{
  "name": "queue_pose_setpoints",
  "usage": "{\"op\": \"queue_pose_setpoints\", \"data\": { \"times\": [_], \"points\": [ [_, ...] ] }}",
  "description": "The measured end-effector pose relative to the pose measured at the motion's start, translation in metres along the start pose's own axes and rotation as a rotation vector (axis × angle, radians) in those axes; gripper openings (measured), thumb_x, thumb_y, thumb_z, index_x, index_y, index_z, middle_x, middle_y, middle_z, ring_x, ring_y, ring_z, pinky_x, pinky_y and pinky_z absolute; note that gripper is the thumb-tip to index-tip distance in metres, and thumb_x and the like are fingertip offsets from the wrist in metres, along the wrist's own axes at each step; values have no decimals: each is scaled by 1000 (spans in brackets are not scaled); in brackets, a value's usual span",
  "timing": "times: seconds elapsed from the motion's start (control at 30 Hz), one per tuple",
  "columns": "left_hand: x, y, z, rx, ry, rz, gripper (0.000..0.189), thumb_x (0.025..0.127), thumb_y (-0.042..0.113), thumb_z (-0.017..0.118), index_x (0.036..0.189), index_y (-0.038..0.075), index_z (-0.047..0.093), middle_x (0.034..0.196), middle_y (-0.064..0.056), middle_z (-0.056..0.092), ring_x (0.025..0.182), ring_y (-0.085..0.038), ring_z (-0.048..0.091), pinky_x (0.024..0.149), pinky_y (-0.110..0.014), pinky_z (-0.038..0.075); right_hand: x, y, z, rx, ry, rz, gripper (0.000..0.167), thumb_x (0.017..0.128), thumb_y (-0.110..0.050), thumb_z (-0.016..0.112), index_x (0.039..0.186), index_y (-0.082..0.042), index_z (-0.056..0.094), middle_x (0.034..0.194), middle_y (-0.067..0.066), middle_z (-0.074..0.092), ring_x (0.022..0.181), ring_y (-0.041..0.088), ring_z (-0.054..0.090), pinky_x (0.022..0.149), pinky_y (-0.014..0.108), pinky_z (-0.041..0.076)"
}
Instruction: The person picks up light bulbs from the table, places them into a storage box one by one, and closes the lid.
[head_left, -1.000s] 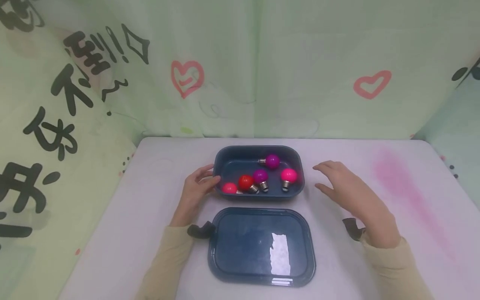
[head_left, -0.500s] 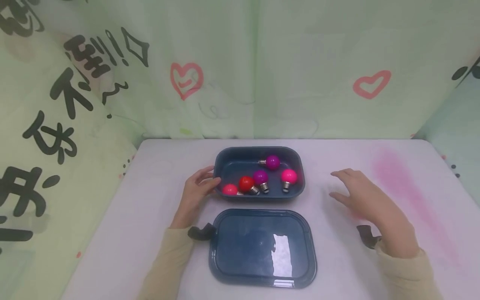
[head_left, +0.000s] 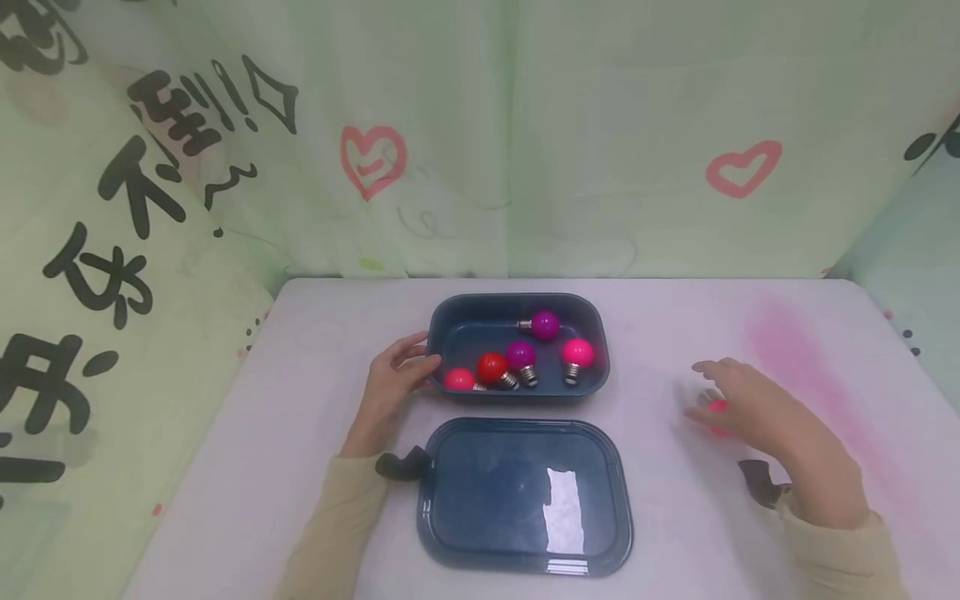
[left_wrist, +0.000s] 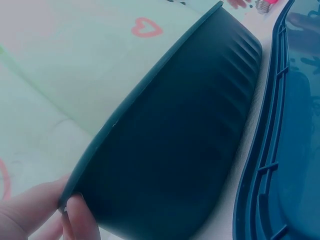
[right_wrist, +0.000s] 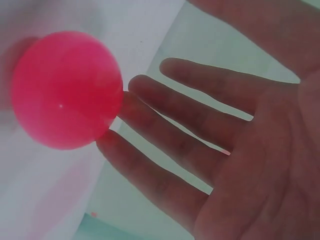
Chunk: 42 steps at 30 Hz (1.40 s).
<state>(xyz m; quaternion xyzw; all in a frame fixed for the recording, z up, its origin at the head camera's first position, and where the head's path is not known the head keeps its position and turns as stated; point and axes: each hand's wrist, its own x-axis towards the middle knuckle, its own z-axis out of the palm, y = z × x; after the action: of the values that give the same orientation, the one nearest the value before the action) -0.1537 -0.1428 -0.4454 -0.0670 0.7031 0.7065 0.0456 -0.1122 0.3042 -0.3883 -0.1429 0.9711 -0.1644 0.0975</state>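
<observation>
My left hand (head_left: 385, 390) pinches the left rim of a dark blue rectangular box (head_left: 478, 332); in the left wrist view, thumb and fingers close round its rim (left_wrist: 120, 117). Inside the box lie several coloured bulbs with metal screw bases: two purple, including one at the back (head_left: 545, 324), a red bulb (head_left: 492, 367), and two pink, one at the right (head_left: 577, 353). On the right of the table my right hand (head_left: 768, 421) hovers over another pink bulb (head_left: 718, 419), which it partly hides. In the right wrist view its fingers (right_wrist: 165, 145) are extended beside the pink globe (right_wrist: 65, 90).
A dark blue lid (head_left: 517, 500) lies flat just in front of the box, reflecting light. The white table (head_left: 667, 308) bears a pink smear at the right. A pale green curtain (head_left: 600, 125) with hearts and lettering stands behind and at the left.
My right hand has moved right and towards me, away from the box, to the pink bulb on the table. My left hand has stayed at the box rim.
</observation>
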Motion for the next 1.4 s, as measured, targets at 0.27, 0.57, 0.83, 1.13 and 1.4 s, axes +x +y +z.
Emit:
{"op": "queue_pose_setpoints", "data": {
  "times": [0.27, 0.57, 0.83, 1.13, 1.4],
  "points": [
    [2, 0, 1, 7, -5, 5, 50, 87, 19, 77, 134, 16, 60, 124, -13, 60, 101, -21, 64, 81, -27, 57, -5, 7, 2, 5, -48, 53, 55, 86, -10, 71, 129, 15, 50, 115, 32, 57, 109, 50, 53, 95, 65, 43],
    [3, -1, 0, 2, -6, 1, 50, 87, 19, 77, 135, 15, 60, 124, -14, 60, 101, -22, 64, 80, -26, 57, -7, 13, 1, 24, -75, 99, 46, 87, 0, 66, 129, 11, 53, 114, 30, 60, 111, 51, 53, 94, 66, 43],
    [1, 1, 1, 16, 1, 2, 50, 87, 21, 77, 134, 17, 60, 123, -11, 60, 102, -20, 64, 82, -26, 57, -7, 13, 0, 14, -53, 75, 43, 85, -4, 71, 124, 9, 57, 110, 27, 63, 104, 47, 57, 90, 63, 46],
    [-1, 1, 1, 4, 3, -7, 49, 87, 21, 77, 133, 17, 60, 123, -11, 60, 103, -22, 63, 82, -27, 57, -6, 7, 1, 2, 55, -33, 38, 83, -2, 75, 117, 7, 62, 106, 21, 65, 101, 42, 60, 90, 60, 48],
    [0, 1, 1, 3, 5, -5, 50, 87, 21, 78, 134, 16, 60, 122, -12, 60, 101, -21, 64, 82, -28, 57, 0, -8, -6, 44, 107, -69, 38, 82, -1, 75, 117, 5, 64, 106, 18, 67, 103, 41, 61, 93, 60, 48]
  ]
}}
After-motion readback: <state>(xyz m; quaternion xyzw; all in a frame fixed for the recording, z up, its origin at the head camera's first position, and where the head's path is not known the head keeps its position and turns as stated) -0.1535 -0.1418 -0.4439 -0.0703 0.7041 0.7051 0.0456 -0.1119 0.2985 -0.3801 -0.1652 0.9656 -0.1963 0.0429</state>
